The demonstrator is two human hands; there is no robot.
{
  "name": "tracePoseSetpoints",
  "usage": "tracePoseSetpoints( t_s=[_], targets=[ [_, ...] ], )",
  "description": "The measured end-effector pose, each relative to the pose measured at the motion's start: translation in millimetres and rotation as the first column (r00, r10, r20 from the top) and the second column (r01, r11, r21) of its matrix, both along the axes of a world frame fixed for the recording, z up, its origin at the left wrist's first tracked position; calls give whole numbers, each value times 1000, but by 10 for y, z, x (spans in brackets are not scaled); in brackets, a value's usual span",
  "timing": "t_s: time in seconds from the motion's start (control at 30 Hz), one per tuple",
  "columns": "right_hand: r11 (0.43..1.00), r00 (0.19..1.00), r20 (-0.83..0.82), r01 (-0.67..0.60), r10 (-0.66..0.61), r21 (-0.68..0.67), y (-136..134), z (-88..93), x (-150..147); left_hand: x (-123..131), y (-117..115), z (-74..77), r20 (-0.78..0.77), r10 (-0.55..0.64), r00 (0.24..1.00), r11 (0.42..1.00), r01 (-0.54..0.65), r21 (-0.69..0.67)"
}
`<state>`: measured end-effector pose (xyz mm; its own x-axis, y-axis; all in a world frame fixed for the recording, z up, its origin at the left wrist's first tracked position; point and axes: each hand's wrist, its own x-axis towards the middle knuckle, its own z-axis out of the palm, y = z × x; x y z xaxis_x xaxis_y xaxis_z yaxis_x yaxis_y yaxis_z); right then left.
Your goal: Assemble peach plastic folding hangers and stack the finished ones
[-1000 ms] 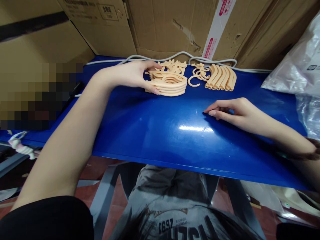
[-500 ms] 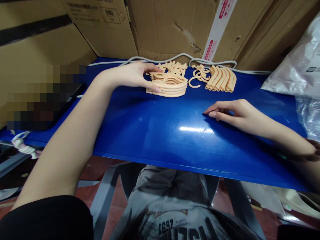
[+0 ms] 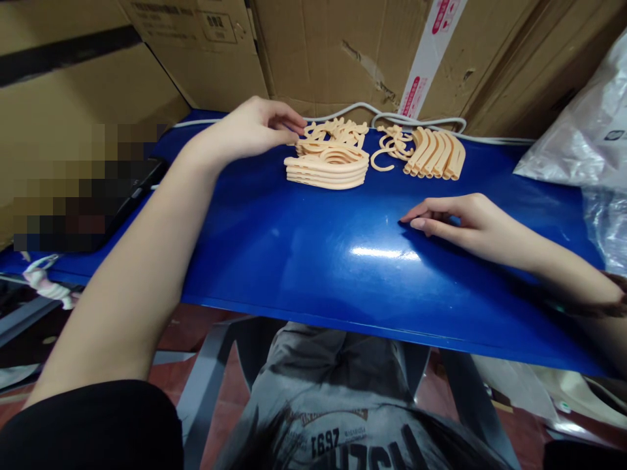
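Beige curved plastic pieces (image 3: 327, 171) lie stacked at the back of the blue table (image 3: 294, 254), with smaller branching beige pieces (image 3: 337, 132) behind them. My left hand (image 3: 264, 128) is at the left end of these piles, its thumb and fingers apart and nothing held between them. To the right stand several beige curved tubes (image 3: 435, 154) side by side, and loose beige hooks (image 3: 383, 160) lie just left of them. My right hand (image 3: 453, 222) rests on the table in front of the tubes, fingers loosely bent, thumb apart from them, holding nothing.
Cardboard boxes (image 3: 313, 59) stand along the back. A white cable (image 3: 360, 106) runs behind the beige pieces. A clear plastic bag (image 3: 582, 130) is at the right, and a dark, partly pixelated device (image 3: 142, 179) lies at the left.
My left hand has let go of the stacked curved pieces and moved up and left, away from the front of the stack. My right hand has stayed in place.
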<state>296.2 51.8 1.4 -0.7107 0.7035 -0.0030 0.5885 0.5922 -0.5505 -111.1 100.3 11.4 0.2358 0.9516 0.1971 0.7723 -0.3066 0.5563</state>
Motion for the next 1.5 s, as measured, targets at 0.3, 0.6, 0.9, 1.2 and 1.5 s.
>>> tracePoseSetpoints(
  t_s=[0.3, 0.6, 0.9, 1.2, 1.5],
  targets=[
    [1000, 1000, -1, -1, 1, -4, 0, 11, 17, -9, 69, -91, -139, 5, 990, 1000, -3, 11],
    [1000, 1000, 0, 2, -2, -4, 7, 9, -2, 9, 85, -95, -122, 14, 992, 1000, -14, -3],
    [1000, 1000, -1, -2, 2, -11, -4, 17, 1, 36, 110, -155, -119, 37, 992, 999, -37, 2],
    [1000, 1000, -1, -5, 5, -9, -11, 30, 3, 36, 86, -151, -150, 27, 988, 999, -23, 29],
    [1000, 1000, -3, -5, 5, -18, -11, 38, 0, 6, 106, -168, -160, 2, 987, 1000, 3, 28]
  ],
)
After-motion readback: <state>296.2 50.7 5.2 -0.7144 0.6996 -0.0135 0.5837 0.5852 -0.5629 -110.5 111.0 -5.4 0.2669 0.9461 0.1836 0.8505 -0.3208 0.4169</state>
